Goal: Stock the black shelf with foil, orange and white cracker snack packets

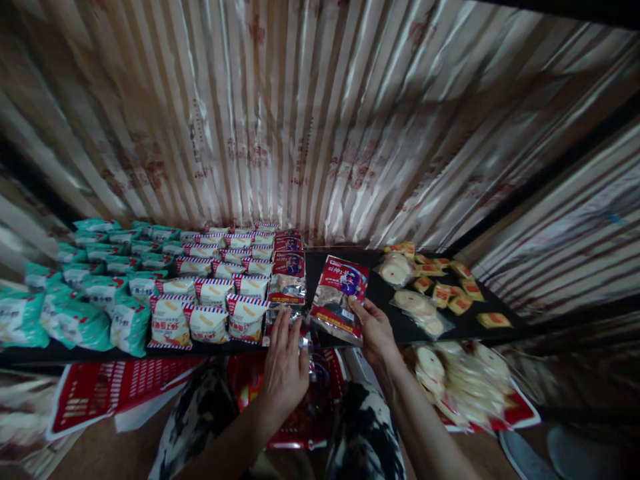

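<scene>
My right hand (pixel 376 328) grips the lower right edge of a red flat snack packet (pixel 336 293), thumb on its front. The packet tilts over the dark shelf (pixel 313 263). To its left, my left hand (pixel 286 360) lies with fingers stretched over the nearest packet in a column of similar red packets (pixel 287 273); that nearest packet is mostly covered. White and red snack bags (pixel 249 317) stand in rows just left of this column.
Teal bags (pixel 127 323) fill the shelf's left end. Round clear-wrapped packs (pixel 423 308) and small yellow packets (pixel 460 303) lie at the right. Below are red baskets (pixel 100 397), with more wrapped packs (pixel 467 383) at lower right. Striped sheeting (pixel 300 133) hangs behind.
</scene>
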The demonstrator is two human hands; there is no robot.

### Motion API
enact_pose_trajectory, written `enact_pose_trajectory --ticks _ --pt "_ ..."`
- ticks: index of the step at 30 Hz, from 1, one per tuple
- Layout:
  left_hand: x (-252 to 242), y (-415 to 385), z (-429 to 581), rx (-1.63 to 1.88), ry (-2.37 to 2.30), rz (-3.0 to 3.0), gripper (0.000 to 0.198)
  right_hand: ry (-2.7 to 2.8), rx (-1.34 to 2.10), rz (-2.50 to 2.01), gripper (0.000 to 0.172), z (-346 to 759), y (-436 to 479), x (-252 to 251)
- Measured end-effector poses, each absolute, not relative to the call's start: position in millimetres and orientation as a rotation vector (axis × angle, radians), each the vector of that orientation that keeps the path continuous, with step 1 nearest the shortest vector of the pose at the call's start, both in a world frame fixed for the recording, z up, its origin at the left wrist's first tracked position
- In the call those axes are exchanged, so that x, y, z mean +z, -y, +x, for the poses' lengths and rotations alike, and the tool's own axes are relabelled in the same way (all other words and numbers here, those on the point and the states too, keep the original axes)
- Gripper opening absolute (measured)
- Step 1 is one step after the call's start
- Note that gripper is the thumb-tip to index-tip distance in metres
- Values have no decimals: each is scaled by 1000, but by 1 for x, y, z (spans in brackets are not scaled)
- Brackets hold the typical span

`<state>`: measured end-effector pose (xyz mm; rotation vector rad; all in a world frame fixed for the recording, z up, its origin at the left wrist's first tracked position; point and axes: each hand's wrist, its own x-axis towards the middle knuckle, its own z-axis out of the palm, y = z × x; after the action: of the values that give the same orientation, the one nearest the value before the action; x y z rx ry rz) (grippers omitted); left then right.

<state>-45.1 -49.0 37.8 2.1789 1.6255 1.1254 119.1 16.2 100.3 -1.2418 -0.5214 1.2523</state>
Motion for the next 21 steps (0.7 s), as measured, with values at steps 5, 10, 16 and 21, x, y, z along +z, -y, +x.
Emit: enact_pose_trajectory --ticks 5,10,16,21 --pt "45 13 -29 930 -1764 2281 50 462 1263 -1239 45 135 -23 98" --pt "48 -12 -24 747 -1906 2226 61 458 1298 -1243 42 133 -30 100" --pt "47 -17 -22 690 -2023 2208 59 569 1328 -1208 40 120 -54 98" --pt "51 -16 -20 699 -2104 2203 46 678 1327 -1197 32 100 -97 88"
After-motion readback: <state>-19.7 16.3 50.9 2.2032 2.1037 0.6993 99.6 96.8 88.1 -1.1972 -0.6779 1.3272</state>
